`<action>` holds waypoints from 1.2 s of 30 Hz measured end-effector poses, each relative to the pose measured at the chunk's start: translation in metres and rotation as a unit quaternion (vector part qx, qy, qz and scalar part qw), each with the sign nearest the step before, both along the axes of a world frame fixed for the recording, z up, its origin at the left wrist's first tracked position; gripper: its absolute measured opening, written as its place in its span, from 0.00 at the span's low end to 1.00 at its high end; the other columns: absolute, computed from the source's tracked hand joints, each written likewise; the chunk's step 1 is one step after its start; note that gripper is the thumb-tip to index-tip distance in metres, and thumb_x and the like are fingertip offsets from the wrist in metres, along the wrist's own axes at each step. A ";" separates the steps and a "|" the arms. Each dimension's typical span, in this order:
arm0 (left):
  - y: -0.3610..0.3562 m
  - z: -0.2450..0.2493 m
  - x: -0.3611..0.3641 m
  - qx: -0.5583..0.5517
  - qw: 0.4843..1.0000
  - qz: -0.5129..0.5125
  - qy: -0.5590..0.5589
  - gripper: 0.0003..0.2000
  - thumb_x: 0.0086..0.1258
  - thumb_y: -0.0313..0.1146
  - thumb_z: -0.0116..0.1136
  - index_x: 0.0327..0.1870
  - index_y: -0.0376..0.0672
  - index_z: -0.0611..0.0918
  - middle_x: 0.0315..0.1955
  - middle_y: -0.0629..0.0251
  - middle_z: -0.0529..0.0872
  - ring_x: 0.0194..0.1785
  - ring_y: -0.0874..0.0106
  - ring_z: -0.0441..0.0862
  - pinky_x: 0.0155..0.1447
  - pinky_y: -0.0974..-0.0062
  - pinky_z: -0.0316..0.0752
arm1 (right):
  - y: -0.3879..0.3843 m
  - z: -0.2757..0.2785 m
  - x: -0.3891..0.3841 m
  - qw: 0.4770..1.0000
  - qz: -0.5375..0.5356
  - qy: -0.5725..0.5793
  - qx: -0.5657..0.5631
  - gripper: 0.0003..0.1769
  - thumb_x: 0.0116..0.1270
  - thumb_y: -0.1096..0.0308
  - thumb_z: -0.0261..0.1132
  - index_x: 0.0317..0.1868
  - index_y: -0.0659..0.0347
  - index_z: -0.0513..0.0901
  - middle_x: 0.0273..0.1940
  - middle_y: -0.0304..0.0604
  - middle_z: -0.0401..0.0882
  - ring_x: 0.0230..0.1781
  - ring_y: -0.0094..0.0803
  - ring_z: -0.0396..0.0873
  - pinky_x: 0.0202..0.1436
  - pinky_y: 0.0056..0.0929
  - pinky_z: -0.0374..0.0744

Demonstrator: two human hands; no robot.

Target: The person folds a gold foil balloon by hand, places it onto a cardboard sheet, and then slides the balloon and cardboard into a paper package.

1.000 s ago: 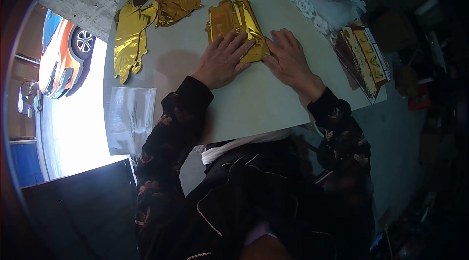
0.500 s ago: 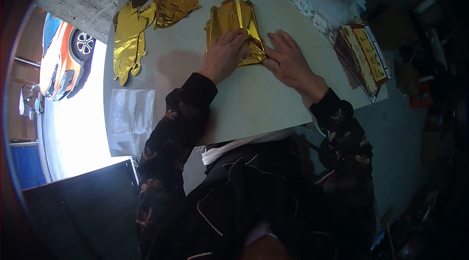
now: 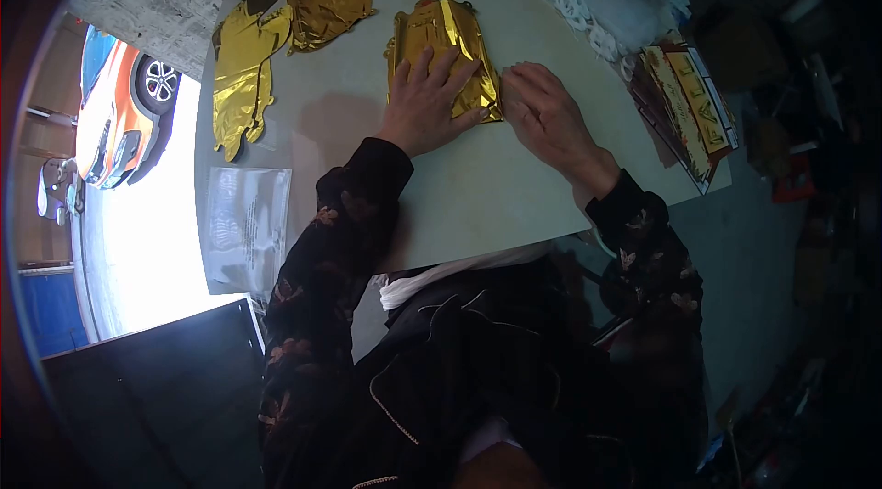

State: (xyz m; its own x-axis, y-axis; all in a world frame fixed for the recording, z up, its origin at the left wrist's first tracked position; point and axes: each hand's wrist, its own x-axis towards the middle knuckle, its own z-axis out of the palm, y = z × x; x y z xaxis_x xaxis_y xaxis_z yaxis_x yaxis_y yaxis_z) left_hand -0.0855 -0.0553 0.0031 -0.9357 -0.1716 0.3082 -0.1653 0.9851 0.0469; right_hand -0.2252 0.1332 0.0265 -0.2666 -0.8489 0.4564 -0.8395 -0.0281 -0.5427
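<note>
A folded gold foil balloon (image 3: 432,25) lies on the table in front of me, creased and shiny. My left hand (image 3: 427,99) rests flat on its lower part, fingers spread, thumb pointing toward the right corner. At the balloon's right edge is my right hand (image 3: 549,117), its fingers curled and pressed together. Whether a bit of the foil edge is pinched between those fingertips is hidden.
More gold foil balloons (image 3: 243,76) lie at the table's (image 3: 441,204) left and far side. A clear plastic sleeve (image 3: 248,227) is near the left edge. At right are a plastic bag with white cord (image 3: 606,7) and printed cards (image 3: 689,108).
My left hand has spread its fingers and flattened on the foil. My right hand has gone from stretched fingers to curled ones, staying by the right edge.
</note>
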 end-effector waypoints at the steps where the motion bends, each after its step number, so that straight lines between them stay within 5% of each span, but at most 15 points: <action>1: 0.000 0.000 0.000 -0.002 1.000 -0.001 0.000 0.35 0.72 0.65 0.51 0.76 0.57 0.68 0.75 0.57 0.66 0.77 0.46 0.60 0.76 0.45 0.53 | -0.001 0.001 0.001 1.000 -0.003 0.029 -0.005 0.21 0.68 0.68 0.65 0.59 0.68 0.78 0.62 0.59 0.75 0.67 0.55 0.69 0.73 0.50 0.67; 5: 0.000 0.001 0.000 0.009 1.000 0.002 -0.003 0.36 0.71 0.66 0.52 0.76 0.57 0.68 0.75 0.56 0.65 0.78 0.46 0.59 0.76 0.43 0.53 | -0.004 -0.005 0.007 0.989 -0.022 0.145 0.024 0.28 0.71 0.63 0.64 0.66 0.71 0.72 0.65 0.56 0.73 0.71 0.52 0.67 0.74 0.52 0.65; 11: 0.000 0.001 -0.001 0.010 1.000 0.005 -0.010 0.37 0.70 0.68 0.51 0.76 0.58 0.69 0.75 0.56 0.65 0.79 0.46 0.58 0.76 0.39 0.52 | -0.003 -0.010 0.008 0.979 -0.030 0.161 0.119 0.35 0.76 0.50 0.58 0.73 0.67 0.67 0.72 0.53 0.67 0.77 0.51 0.59 0.76 0.57 0.61; 16: -0.001 -0.001 -0.001 -0.014 0.999 0.010 -0.027 0.37 0.70 0.67 0.51 0.75 0.54 0.69 0.75 0.55 0.66 0.79 0.46 0.57 0.77 0.39 0.52 | -0.018 -0.004 0.012 0.988 -0.019 0.123 0.090 0.32 0.78 0.54 0.54 0.74 0.65 0.65 0.74 0.53 0.65 0.78 0.50 0.58 0.79 0.55 0.56; 19: 0.001 0.002 0.001 0.000 1.000 0.011 -0.020 0.38 0.70 0.61 0.55 0.75 0.46 0.67 0.75 0.55 0.66 0.79 0.48 0.58 0.77 0.47 0.54 | -0.034 -0.012 0.007 0.987 -0.013 0.106 0.116 0.30 0.79 0.58 0.51 0.76 0.64 0.64 0.75 0.51 0.63 0.79 0.46 0.57 0.81 0.51 0.54; 25: -0.015 -0.001 0.009 0.062 0.998 0.006 0.005 0.30 0.77 0.49 0.47 0.75 0.42 0.65 0.74 0.54 0.67 0.78 0.50 0.60 0.79 0.52 0.54 | -0.038 -0.012 0.002 0.977 -0.007 0.139 0.164 0.31 0.77 0.62 0.50 0.77 0.63 0.62 0.78 0.52 0.60 0.80 0.45 0.56 0.82 0.49 0.53; 31: -0.061 -0.005 0.042 0.021 0.993 0.113 0.024 0.29 0.78 0.44 0.47 0.77 0.44 0.63 0.75 0.55 0.66 0.78 0.51 0.59 0.79 0.50 0.52 | -0.038 -0.015 0.001 0.977 -0.004 0.144 0.160 0.30 0.78 0.60 0.49 0.77 0.62 0.63 0.77 0.49 0.61 0.80 0.43 0.55 0.82 0.47 0.53; 36: -0.081 -0.007 0.054 0.123 0.971 0.133 0.154 0.18 0.75 0.41 0.56 0.60 0.45 0.79 0.58 0.55 0.81 0.63 0.51 0.74 0.68 0.55 0.67 | -0.038 -0.015 0.000 0.975 -0.003 0.152 0.159 0.30 0.78 0.60 0.50 0.77 0.62 0.63 0.77 0.49 0.61 0.80 0.43 0.56 0.82 0.48 0.53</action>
